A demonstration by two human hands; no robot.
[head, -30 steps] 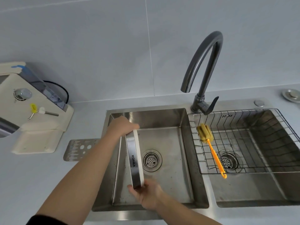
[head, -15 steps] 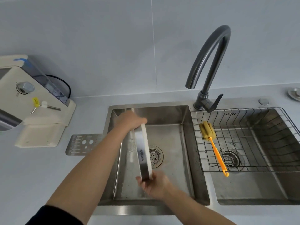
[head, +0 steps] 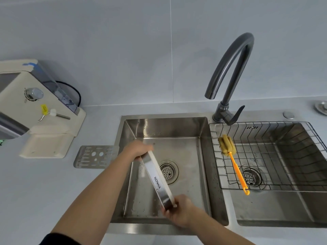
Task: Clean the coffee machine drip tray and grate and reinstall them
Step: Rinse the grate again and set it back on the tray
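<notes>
faucet [head: 228,71] behind sinks | wire basket [head: 300,187] in right sink [head: 283,216] | yellow brush [head: 233,161] in basket

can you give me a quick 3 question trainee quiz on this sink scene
1. True or false: the drip tray is held on edge over the left sink basin by both hands.
2. Where does the metal grate lie?
A. in the wire basket
B. on the counter left of the sink
C. on the coffee machine
3. Fill in: the orange-handled brush rests in the wire ____ over the right basin.

Key:
1. True; the left hand grips the far end, the right hand the near end.
2. B
3. basket
</notes>
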